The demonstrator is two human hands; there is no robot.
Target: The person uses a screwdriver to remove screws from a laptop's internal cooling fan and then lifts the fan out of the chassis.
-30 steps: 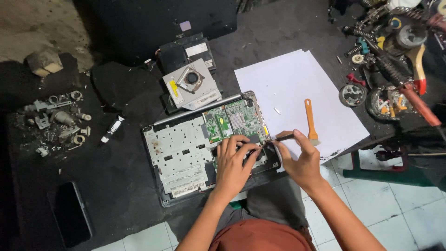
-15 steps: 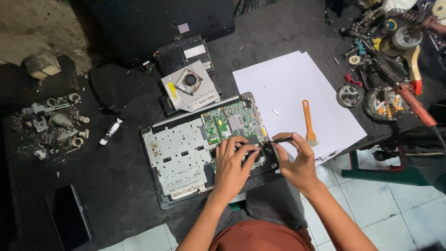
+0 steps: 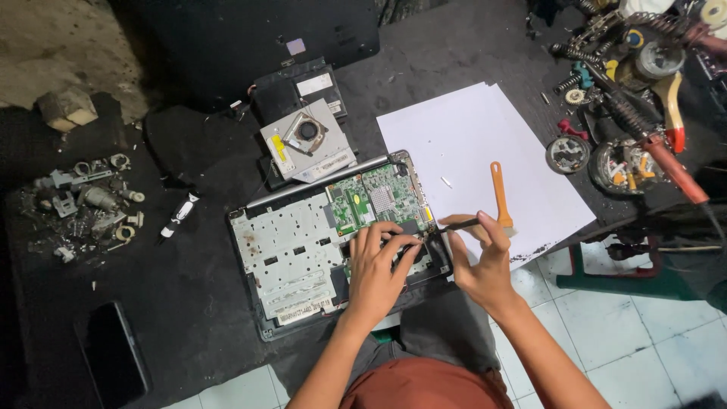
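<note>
Opened laptop (image 3: 318, 242) lying flat on the dark counter (image 3: 189, 333), its cover off: a pale metal plate with slots fills the left part, a green circuit board (image 3: 375, 198) the upper right, and a silver hinge bar runs along the far edge. The left hand (image 3: 376, 266) rests on the laptop's lower right corner, fingers (image 3: 388, 233) spread and pressing down on the inner parts. The right hand (image 3: 485, 261) is just beside it, fingers pinched narrowly on a thin dark tool (image 3: 454, 226) whose tip points toward the left fingers. Just beyond the right hand, an orange-handled tool (image 3: 500, 193) lies on white paper sheets (image 3: 469, 144). Well beyond the left fingers sits a removed fan part (image 3: 305, 138).
</note>
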